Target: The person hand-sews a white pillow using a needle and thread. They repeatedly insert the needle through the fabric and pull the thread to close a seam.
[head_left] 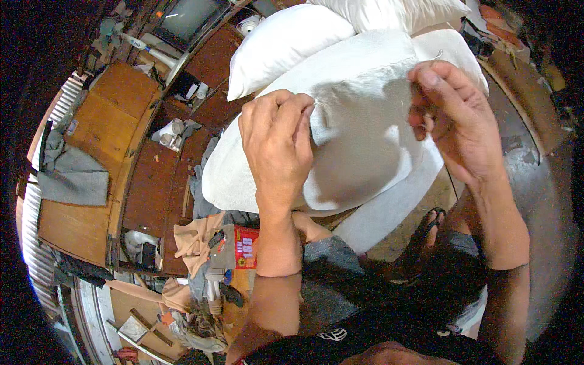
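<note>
Across my lap area lies a large white cushion (359, 176) with a finely ribbed cover. My left hand (277, 146) is closed at its upper left part, thumb and fingers pinching the cover where the cloth puckers. At the cushion's right side, my right hand (462, 115) is raised with thumb and forefinger pressed together and the other fingers curled. A thin pale strand (438, 55) shows just above those fingertips; whether it is thread or a needle is too small to tell. Both hands cast shadows on the cover.
Two smooth white pillows (292, 45) lie beyond the cushion. On the left stand brown wooden furniture (115, 115) with a grey cloth (73, 179) and a dark screen (188, 21). A red box (246, 246) and heaped cloths are near my left elbow. A sandalled foot (433, 220) is on the floor.
</note>
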A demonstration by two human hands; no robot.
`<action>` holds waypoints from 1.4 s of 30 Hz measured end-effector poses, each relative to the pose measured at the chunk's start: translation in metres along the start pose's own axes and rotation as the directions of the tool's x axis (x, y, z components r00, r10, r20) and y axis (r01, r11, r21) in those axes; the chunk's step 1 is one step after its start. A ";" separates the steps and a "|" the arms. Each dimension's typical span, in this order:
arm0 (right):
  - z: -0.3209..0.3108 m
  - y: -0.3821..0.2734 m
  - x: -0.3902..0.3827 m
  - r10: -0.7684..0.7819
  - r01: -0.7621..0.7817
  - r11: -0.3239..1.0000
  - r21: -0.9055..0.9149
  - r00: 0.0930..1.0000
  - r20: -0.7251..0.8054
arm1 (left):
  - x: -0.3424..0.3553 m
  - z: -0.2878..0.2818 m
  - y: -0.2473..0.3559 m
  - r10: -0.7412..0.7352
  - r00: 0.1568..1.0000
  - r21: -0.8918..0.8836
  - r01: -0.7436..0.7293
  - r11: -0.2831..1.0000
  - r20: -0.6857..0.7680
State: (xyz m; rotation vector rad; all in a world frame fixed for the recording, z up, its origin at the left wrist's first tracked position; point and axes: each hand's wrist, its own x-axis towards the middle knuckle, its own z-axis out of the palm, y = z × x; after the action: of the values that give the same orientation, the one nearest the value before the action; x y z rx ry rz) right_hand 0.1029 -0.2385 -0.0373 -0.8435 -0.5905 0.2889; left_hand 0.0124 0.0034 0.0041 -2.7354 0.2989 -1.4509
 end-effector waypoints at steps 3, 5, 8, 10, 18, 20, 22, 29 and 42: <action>0.025 0.011 0.008 -0.059 0.059 0.998 -0.007 0.997 -0.058 | 0.002 -0.005 -0.003 -0.036 0.997 -0.100 0.043 0.994 0.068; 0.033 0.018 0.013 -0.128 0.127 0.992 -0.014 0.991 -0.039 | 0.000 -0.011 -0.002 -0.089 0.991 -0.195 0.107 0.975 0.101; 0.043 0.029 0.017 -0.266 0.269 0.949 -0.166 0.963 0.044 | -0.001 -0.015 0.003 -0.210 0.974 -0.199 0.224 0.954 0.091; 0.052 0.040 0.017 -0.349 0.354 0.921 -0.160 0.935 0.058 | -0.005 -0.016 0.000 -0.192 0.980 -0.216 0.198 0.956 0.049; 0.060 0.049 0.017 -0.358 0.347 0.801 -0.487 0.931 0.074 | -0.012 -0.012 -0.001 -0.124 0.992 -0.207 0.122 0.971 0.002; 0.058 0.051 0.018 -0.426 0.416 0.730 -0.542 0.897 0.116 | -0.013 -0.012 0.000 -0.130 0.992 -0.217 0.126 0.968 -0.002; 0.058 0.051 0.017 -0.469 0.457 0.670 -0.586 0.871 0.143 | -0.014 -0.010 0.001 -0.131 0.991 -0.225 0.125 0.966 -0.010; 0.058 0.056 0.016 -0.570 0.565 0.518 -0.642 0.788 0.233 | -0.015 -0.011 0.001 -0.149 0.989 -0.252 0.141 0.957 -0.011; 0.057 0.064 0.018 -0.630 0.649 0.449 -0.615 0.718 0.297 | -0.015 -0.014 0.001 -0.163 0.987 -0.193 0.157 0.969 -0.014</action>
State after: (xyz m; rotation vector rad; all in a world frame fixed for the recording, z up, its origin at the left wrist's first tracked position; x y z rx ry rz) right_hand 0.0823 -0.1544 -0.0502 -1.2584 -1.0335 -0.6953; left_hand -0.0076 0.0058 -0.0001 -2.9539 0.2341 -1.5806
